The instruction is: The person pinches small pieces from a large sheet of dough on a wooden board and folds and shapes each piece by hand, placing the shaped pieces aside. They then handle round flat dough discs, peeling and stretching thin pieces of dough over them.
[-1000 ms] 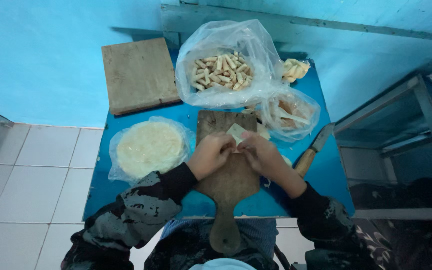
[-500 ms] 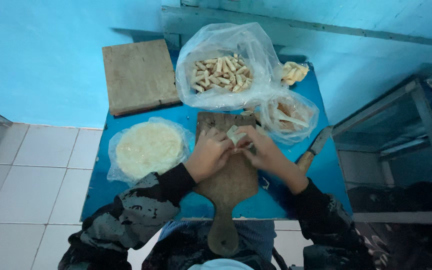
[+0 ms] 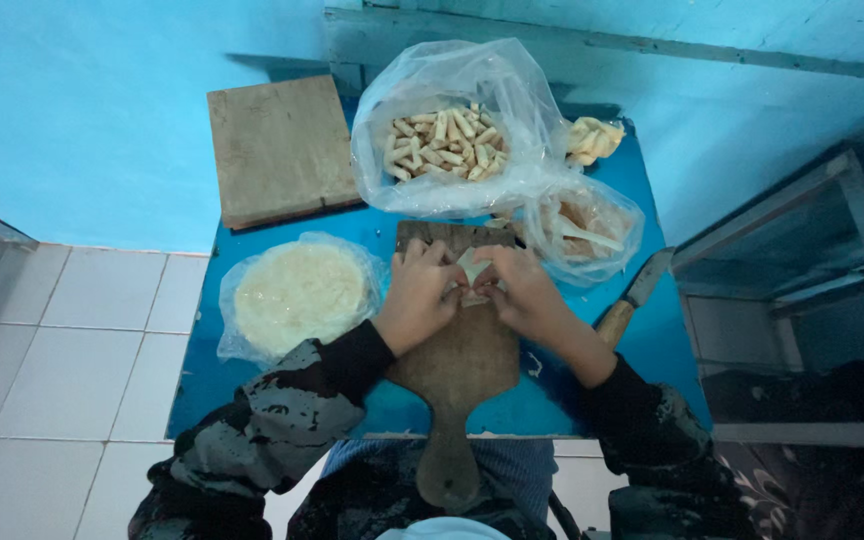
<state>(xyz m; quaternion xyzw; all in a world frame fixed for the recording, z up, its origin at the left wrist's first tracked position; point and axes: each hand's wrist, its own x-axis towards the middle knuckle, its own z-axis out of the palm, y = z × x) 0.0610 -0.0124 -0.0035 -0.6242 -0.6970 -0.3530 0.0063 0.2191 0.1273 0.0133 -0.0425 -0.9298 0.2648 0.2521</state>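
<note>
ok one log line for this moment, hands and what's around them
left hand + right hand: pinching small dough wrapper | on: paddle board | left: round wrapper stack | behind: bag of rolls

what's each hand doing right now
Left hand: fingers pinched on the small dough wrapper.
Right hand: fingers pinched on the same wrapper, over the wooden paddle board.

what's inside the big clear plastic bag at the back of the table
The big clear bag holds a heap of small pale rolled pieces. Whatever lies beneath the top layer is covered.
</note>
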